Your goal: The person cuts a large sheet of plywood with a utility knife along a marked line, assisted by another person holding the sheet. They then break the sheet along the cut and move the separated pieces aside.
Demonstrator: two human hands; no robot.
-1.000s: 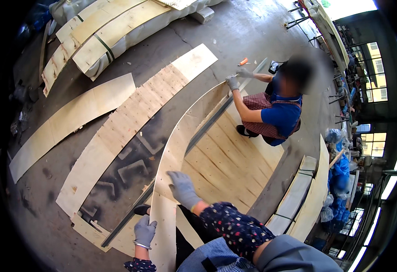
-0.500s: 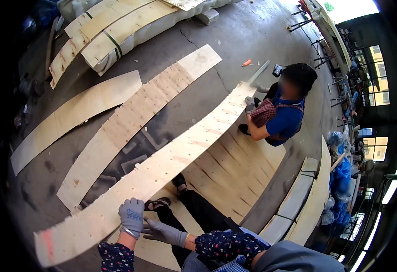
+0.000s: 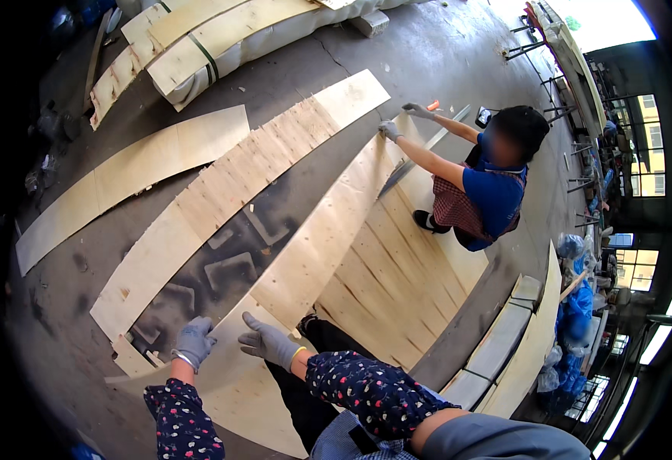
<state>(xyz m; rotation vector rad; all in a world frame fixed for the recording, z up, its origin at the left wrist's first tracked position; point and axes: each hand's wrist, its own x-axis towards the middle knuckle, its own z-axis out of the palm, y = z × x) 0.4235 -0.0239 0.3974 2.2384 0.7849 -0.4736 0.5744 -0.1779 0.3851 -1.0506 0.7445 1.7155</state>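
Observation:
A long, pale wood veneer sheet [image 3: 322, 239] stretches from me toward a co-worker, tilted and bent near my end. My left hand [image 3: 193, 342], in a grey glove, grips its left edge. Just to the right, my gloved right hand [image 3: 271, 341] lies against the sheet with thumb raised and fingers stretched out. The co-worker's gloved hands [image 3: 403, 121] are at the far end; one holds the sheet's corner, and the other is raised beside it.
Two curved veneer strips [image 3: 133, 188] [image 3: 232, 180] lie on the grey floor at left. Wide veneer sheets [image 3: 397, 284] are spread under the co-worker's side. Strapped stacks stand at the back [image 3: 221, 42] and right [image 3: 497, 341]. An orange object [image 3: 433, 105] lies beyond the co-worker.
The sheet has turned from lying flat to tilted and bent. The co-worker's hands have moved left and farther away. My left hand has shifted left, and my right hand has risen.

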